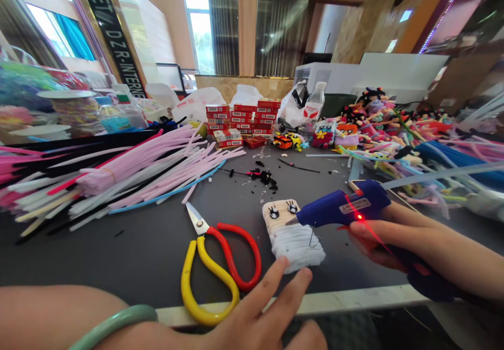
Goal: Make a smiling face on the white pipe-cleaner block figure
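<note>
A small flat figure (296, 245), wrapped in white and cream fuzzy strips with two stuck-on eyes, lies on the dark table. My right hand (388, 232) grips a blue glue gun (334, 206) with a glowing red light. Its nozzle is at the figure, just below the eyes; whether it touches I cannot tell. My left hand (277, 303) has its fingers stretched out, two fingertips at the figure's lower edge. Beside it on the left lie scissors (220, 266) with one red and one yellow handle, their blades close together.
Bundles of pipe cleaners (129, 174) spread over the left of the table. Red boxes (244, 119) stand stacked at the back, near a plastic bottle (315, 106). Small dolls (374, 114) heap up at the back right. Black scraps (263, 176) lie mid-table.
</note>
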Demonstrator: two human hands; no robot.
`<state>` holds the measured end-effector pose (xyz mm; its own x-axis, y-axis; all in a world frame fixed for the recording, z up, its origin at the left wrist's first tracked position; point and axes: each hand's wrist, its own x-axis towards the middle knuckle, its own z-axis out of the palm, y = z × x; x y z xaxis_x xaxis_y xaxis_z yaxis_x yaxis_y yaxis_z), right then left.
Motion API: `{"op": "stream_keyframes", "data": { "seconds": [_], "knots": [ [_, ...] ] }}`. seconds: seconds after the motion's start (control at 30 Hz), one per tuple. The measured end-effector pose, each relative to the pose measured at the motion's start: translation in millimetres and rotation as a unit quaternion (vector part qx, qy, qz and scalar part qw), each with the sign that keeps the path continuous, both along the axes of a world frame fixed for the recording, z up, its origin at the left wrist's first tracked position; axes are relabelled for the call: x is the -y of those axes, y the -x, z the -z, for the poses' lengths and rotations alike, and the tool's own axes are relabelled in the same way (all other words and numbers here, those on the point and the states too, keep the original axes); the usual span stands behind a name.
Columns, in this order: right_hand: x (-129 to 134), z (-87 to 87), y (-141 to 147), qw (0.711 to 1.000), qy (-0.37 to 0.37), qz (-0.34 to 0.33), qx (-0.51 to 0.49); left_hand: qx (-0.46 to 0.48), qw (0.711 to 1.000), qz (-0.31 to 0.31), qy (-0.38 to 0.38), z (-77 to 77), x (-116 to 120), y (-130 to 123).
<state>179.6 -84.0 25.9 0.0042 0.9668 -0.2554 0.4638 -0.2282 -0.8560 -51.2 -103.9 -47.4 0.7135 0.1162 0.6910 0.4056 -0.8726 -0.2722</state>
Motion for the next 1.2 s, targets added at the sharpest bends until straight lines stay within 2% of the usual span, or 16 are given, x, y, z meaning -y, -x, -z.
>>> {"op": "stream_keyframes", "data": {
  "seconds": [0.17, 0.3, 0.6, 1.2],
  "knots": [
    [0.0, -1.4, -0.6, 1.0, 0.005, -0.015, 0.016, -0.006, 1.0, -0.005, -0.015, -6.7, -3.3, -3.8],
    [-2.0, 2.4, -3.9, 1.0, 0.006, -0.023, 0.02, 0.002, 0.999, -0.023, -0.025, -4.4, -3.3, -5.5],
    [-0.8, -2.0, 0.8, 1.0, 0.007, -0.023, 0.02, -0.001, 0.999, -0.022, -0.027, -4.1, -4.6, -5.8],
    [-2.0, 2.1, -5.6, 0.999, 0.015, -0.029, 0.034, 0.001, 0.999, -0.019, -0.028, -0.4, -4.8, -5.7]
  ]
}}
